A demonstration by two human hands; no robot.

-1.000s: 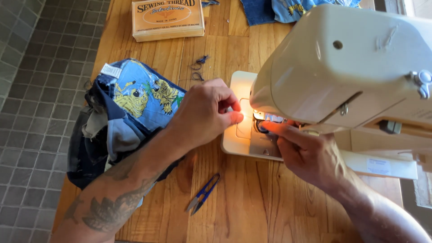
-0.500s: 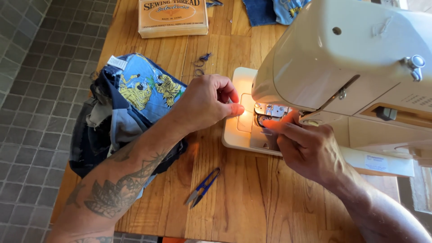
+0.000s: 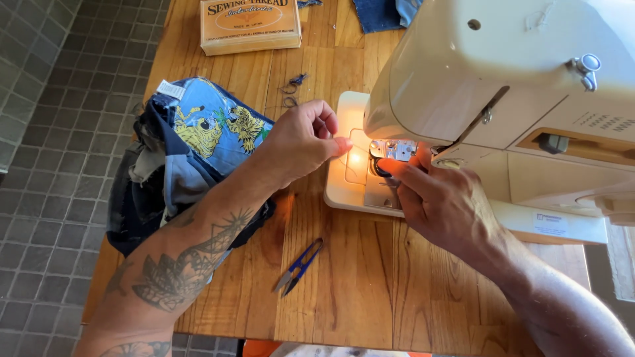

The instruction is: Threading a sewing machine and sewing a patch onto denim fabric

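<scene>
Sewing machine (image 3: pixel 529 99) fills upper right, its head overhanging the needle spot so I work from below. Wooden table (image 3: pixel 344 284) under all. Folded printed fabric (image 3: pixel 198 152) parked left, under my forearm. My right hand (image 3: pixel 443 205) reaches under the head, fingertip at the needle; grip unclear. My left hand (image 3: pixel 301 142) pinches shut, probably on thread, too fine to see. Cardboard box (image 3: pixel 250 23) top centre. Blue snips (image 3: pixel 299 266) lower centre.
</scene>
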